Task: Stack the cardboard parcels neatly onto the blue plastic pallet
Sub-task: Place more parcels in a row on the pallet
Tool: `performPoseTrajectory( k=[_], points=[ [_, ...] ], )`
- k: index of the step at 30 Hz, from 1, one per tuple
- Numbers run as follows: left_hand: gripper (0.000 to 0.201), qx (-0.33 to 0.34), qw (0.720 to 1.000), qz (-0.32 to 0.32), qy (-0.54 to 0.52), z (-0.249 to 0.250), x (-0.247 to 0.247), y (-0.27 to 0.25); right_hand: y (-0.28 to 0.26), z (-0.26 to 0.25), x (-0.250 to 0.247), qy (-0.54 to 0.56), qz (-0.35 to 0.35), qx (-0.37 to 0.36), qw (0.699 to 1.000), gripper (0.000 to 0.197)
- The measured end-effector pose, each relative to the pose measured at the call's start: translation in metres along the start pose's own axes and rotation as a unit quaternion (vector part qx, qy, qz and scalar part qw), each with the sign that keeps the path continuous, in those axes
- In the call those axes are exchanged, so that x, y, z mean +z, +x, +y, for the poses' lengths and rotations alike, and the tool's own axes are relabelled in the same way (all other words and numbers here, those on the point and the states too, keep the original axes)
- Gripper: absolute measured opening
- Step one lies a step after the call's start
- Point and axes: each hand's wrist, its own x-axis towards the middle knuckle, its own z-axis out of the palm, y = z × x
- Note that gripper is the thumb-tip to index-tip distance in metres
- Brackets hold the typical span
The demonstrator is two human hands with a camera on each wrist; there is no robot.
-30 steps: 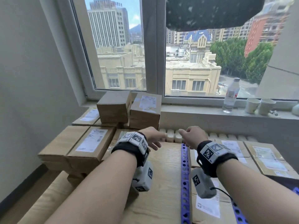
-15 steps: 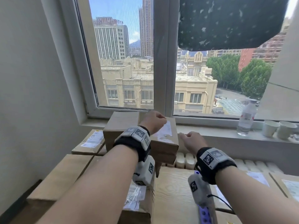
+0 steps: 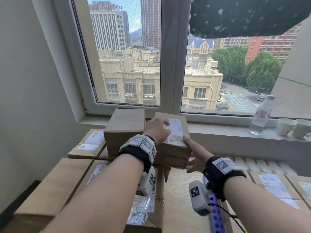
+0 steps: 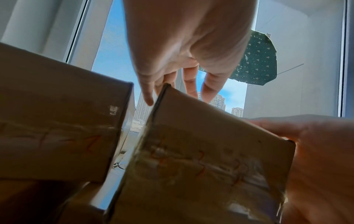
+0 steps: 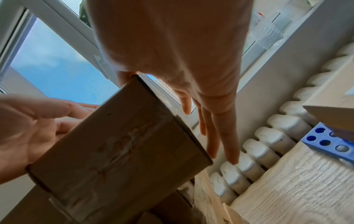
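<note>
While seemingly ungripped, labelled parcel [image 3: 171,140] sits between both hands.

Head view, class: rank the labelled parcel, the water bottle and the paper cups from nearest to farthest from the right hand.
1. Labelled parcel: touching the right hand, top of the stack by the window.
2. Water bottle: on the windowsill, off to the right.
3. Paper cups: on the sill, right of the bottle.

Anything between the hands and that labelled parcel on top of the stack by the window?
Nothing visible. The left hand lies on the labelled parcel, and the right hand touches its right side. A plain parcel sits close on its left.
</note>
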Motion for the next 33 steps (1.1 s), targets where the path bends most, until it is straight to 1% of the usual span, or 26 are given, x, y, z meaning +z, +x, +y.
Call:
performPoseTrajectory(
  k=[5,11,15,20,22,26,28,30,33],
  points=[
    [0.037,0.0,1.0,0.006,-0.009,0.0,0.001,-0.003,-0.007,0.0,0.004,0.008,0.002,-0.012,1.0,0.064],
    [0.039,0.009,1.0,0.015,-0.013,0.003,0.002,-0.008,-0.02,0.003,0.001,0.062,0.014,-0.043,0.997,0.048],
    [0.042,0.014,0.999,0.028,-0.021,0.008,0.002,-0.012,-0.03,0.003,-0.007,0.078,0.024,-0.05,0.995,0.047],
    [0.048,0.014,0.997,0.052,-0.057,0.013,0.003,-0.014,-0.037,0.002,-0.016,0.083,0.034,-0.059,0.994,0.054],
    [0.05,0.009,0.995,0.059,-0.078,0.017,0.004,-0.013,-0.041,0.002,-0.023,0.084,0.039,-0.062,0.994,0.052],
    [0.057,-0.026,0.988,0.045,-0.149,0.028,0.013,-0.012,-0.059,0.006,-0.04,0.094,0.046,-0.081,0.991,0.039],
    [0.061,-0.047,0.981,0.031,-0.188,0.035,0.024,-0.012,-0.067,0.013,-0.052,0.096,0.054,-0.092,0.99,0.036],
    [0.066,-0.065,0.974,0.008,-0.217,0.044,0.038,-0.015,-0.079,0.023,-0.067,0.096,0.066,-0.098,0.988,0.036],
    [0.079,-0.092,0.956,-0.039,-0.275,0.062,0.064,-0.024,-0.097,0.043,-0.096,0.097,0.084,-0.098,0.987,0.034]
  ],
)
